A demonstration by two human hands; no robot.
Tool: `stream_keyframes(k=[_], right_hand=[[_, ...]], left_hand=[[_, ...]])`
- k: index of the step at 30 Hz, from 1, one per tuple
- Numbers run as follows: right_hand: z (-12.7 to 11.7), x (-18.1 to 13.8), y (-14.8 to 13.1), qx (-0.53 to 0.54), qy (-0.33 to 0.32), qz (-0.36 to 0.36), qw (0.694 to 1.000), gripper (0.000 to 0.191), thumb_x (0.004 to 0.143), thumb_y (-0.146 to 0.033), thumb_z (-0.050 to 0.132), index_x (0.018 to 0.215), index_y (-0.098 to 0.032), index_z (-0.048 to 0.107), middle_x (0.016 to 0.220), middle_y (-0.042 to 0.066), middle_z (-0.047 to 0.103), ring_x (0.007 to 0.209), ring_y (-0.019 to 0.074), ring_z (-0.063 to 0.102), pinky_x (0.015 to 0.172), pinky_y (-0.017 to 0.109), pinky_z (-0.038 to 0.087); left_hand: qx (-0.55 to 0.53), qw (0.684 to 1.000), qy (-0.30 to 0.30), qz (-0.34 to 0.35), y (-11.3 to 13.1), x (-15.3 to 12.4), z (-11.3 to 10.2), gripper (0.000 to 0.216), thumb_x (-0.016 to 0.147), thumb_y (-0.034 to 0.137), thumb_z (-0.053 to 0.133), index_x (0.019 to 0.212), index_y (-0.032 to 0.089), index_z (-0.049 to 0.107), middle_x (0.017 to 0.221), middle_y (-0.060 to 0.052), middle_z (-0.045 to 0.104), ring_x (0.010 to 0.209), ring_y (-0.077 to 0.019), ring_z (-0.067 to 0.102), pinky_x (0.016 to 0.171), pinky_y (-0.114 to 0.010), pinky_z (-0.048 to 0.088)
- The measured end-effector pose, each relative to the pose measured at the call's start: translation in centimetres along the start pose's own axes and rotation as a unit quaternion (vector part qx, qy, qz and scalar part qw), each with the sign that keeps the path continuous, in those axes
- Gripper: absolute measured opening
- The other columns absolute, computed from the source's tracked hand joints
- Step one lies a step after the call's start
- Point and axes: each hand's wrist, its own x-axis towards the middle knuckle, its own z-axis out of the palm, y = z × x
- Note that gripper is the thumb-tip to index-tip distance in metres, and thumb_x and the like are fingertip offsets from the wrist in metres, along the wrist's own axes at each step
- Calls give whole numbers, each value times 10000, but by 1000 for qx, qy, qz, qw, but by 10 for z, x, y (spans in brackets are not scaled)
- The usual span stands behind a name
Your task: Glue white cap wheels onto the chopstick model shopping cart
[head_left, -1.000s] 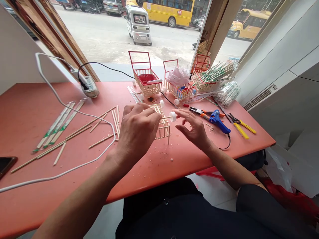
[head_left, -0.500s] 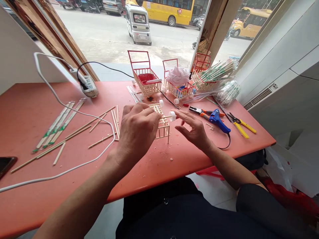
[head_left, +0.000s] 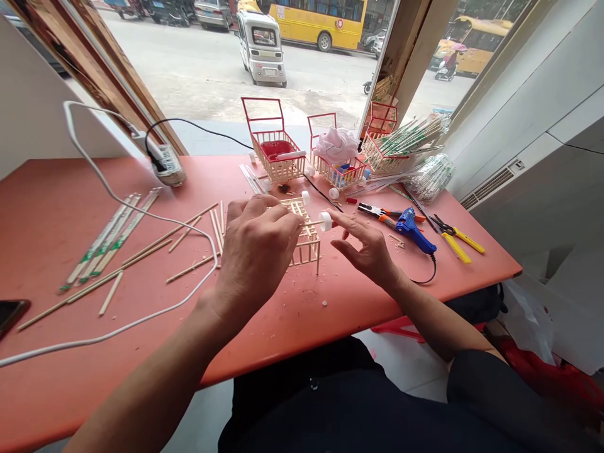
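Observation:
My left hand (head_left: 262, 251) is closed, pinching a thin wooden stick (head_left: 310, 224) over the table. A white bottle-cap-like wheel (head_left: 325, 221) sits on the stick's right end. My right hand (head_left: 370, 248) has its fingers apart, and the index fingertip touches or nearly touches that wheel's outer face. Below the stick stands a small frame of wooden sticks (head_left: 306, 253), partly hidden behind my left hand. Another white wheel (head_left: 306, 197) shows at the frame's far side.
Behind stand a stick cart with a red handle (head_left: 278, 165) and another holding white plastic (head_left: 336, 146). At right lie pliers (head_left: 377, 212), a blue glue gun (head_left: 414, 231) and yellow-handled cutters (head_left: 465, 238). Loose sticks (head_left: 146, 251) and a white cable (head_left: 207, 283) are at left.
Both hands keep nearly the same place. My right index finger is a little straighter against the wheel, its other fingers slightly more curled; the stick and wheel have barely shifted.

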Motion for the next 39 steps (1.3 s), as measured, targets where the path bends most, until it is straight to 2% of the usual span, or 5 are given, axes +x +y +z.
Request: stream_keyframes(k=[16, 21, 25, 32, 39], right_hand=[[-1, -1, 0, -11, -12, 16, 1000, 519, 1165, -440, 706, 1647, -246, 696, 1480, 157, 833, 1093, 224, 850, 867, 356, 730], [-2, -1, -1, 2, -8, 6, 1000, 525, 1159, -398, 723, 1662, -251, 681, 1483, 150, 833, 1125, 218, 845, 872, 339, 726], [-2, -2, -1, -10, -15, 31, 999, 536, 1165, -477, 696, 1653, -257, 692, 1485, 157, 832, 1094, 235, 850, 892, 380, 735], [-1, -1, -2, 12, -2, 14, 1000, 514, 1167, -420, 705, 1658, -269, 690, 1471, 146, 841, 1177, 236, 855, 903, 357, 729], [-2, -2, -2, 14, -8, 40, 999, 508, 1158, -474, 707, 1611, -248, 734, 1442, 150, 854, 1192, 258, 860, 898, 381, 730]], left_hand=[[-5, 1000, 1, -5, 2, 0, 3, 328, 1140, 197, 602, 897, 235, 820, 981, -93, 887, 1124, -357, 804, 964, -544, 529], [-13, 1000, 2, -14, 1, 0, 3, 330, 1139, 206, 607, 894, 246, 824, 955, -89, 879, 1124, -357, 801, 968, -545, 515], [3, 1000, 9, -7, 1, -1, 3, 320, 1139, 200, 607, 905, 237, 822, 980, -98, 880, 1111, -351, 790, 948, -536, 513], [11, 1000, 6, 3, 1, -1, 0, 331, 1143, 195, 604, 894, 240, 818, 967, -89, 881, 1110, -343, 786, 935, -529, 512], [-18, 1000, 1, -17, 1, -1, -1, 314, 1117, 203, 620, 904, 272, 841, 975, -88, 885, 1134, -353, 765, 951, -545, 515]])
